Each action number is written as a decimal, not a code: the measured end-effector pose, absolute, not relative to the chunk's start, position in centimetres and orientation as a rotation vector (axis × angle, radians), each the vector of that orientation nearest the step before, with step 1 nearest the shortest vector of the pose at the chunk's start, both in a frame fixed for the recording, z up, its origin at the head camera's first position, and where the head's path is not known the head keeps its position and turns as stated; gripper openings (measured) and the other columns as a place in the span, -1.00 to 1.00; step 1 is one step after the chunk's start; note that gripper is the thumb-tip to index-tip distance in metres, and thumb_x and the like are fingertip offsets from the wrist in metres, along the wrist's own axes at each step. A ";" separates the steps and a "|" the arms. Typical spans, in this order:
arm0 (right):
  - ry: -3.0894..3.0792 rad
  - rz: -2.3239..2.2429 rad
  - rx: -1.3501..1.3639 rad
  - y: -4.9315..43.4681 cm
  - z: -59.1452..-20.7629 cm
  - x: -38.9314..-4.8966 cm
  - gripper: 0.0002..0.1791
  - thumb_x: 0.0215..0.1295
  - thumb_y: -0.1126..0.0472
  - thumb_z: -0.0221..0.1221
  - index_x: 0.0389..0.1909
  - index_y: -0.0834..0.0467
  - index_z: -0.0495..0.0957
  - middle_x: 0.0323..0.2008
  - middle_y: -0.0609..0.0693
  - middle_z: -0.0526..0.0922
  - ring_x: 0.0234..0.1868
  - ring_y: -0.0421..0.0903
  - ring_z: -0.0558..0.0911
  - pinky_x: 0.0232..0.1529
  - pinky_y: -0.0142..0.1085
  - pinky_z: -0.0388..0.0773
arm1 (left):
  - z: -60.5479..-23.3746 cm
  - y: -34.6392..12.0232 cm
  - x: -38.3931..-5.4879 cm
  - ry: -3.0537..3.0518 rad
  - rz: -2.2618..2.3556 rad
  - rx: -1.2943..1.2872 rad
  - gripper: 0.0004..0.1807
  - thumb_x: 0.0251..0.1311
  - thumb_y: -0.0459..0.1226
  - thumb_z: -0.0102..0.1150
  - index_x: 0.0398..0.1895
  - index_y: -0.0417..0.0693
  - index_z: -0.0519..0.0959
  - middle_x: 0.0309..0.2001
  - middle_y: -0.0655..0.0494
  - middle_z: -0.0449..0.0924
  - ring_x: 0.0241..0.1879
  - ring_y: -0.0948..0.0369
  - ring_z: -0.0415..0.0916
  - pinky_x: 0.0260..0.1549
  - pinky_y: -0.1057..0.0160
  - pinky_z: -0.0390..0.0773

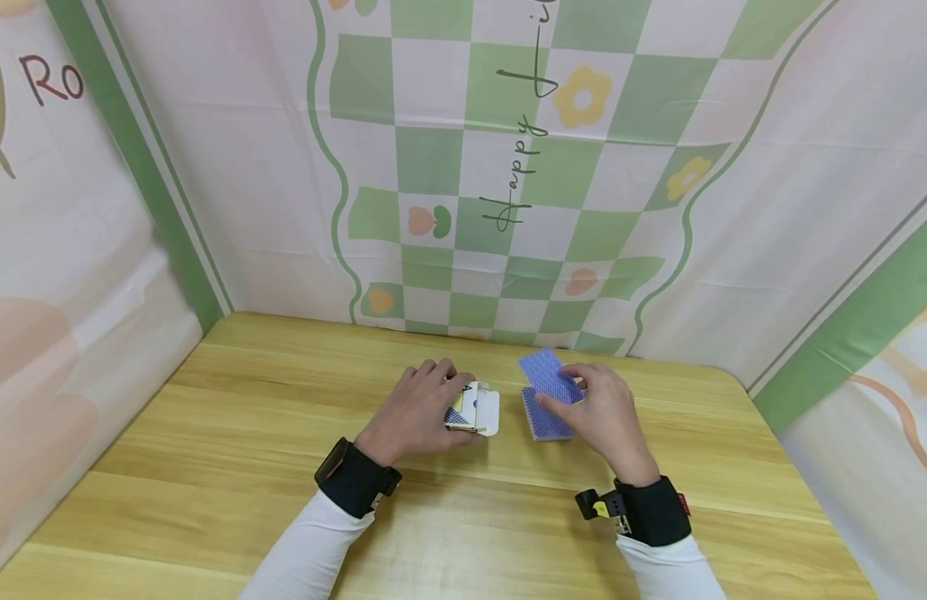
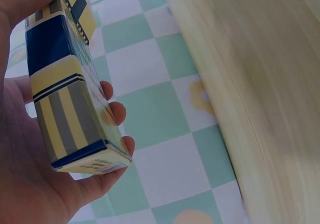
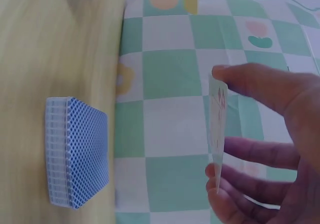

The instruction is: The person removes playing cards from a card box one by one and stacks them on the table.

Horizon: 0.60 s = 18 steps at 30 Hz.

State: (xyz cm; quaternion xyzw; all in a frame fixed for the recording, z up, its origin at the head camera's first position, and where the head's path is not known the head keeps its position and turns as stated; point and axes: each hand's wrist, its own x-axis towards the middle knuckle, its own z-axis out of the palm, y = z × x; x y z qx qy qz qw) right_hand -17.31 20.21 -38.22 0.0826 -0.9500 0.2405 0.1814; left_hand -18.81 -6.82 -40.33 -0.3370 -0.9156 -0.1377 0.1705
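Observation:
My left hand grips a small playing-card box, fingers along one side and thumb along the other. The box has yellow and grey stripes with dark blue bands. Its white end flap stands out toward the right. With thumb and fingertips, my right hand pinches a blue-backed playing card by its edges. Red marks show on the card's face in the right wrist view. Below it, a squared deck of blue-backed cards lies on the table, partly covered by the held card in the head view.
The wooden table has rounded back corners. A checked green and white cloth hangs right behind its back edge. More printed cloth hangs at the left and right sides. A black band with a small camera sits on my right wrist.

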 end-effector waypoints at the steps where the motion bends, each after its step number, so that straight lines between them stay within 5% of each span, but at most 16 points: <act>1: -2.685 0.675 0.220 20.2 -38.3 -17.3 -0.36 -0.08 -0.26 0.28 -0.11 0.16 0.57 -0.16 0.12 0.55 -0.23 0.04 0.53 -0.24 -0.11 0.33 | -40.3 -6.8 -18.8 -2.604 -0.386 -0.957 -0.17 -0.23 0.34 0.19 0.12 0.10 0.43 -0.12 0.18 0.32 -0.14 0.19 0.27 -0.21 0.14 0.31; 18: -2.750 0.594 0.078 19.9 -39.2 -17.4 -0.39 -0.09 -0.27 0.27 -0.24 0.19 0.61 -0.22 0.18 0.58 -0.33 -0.01 0.49 -0.46 -0.24 0.33 | -40.5 -6.8 -18.9 -2.607 -0.377 -0.963 -0.17 -0.22 0.34 0.18 0.13 0.11 0.42 -0.13 0.19 0.31 -0.15 0.20 0.26 -0.23 0.16 0.30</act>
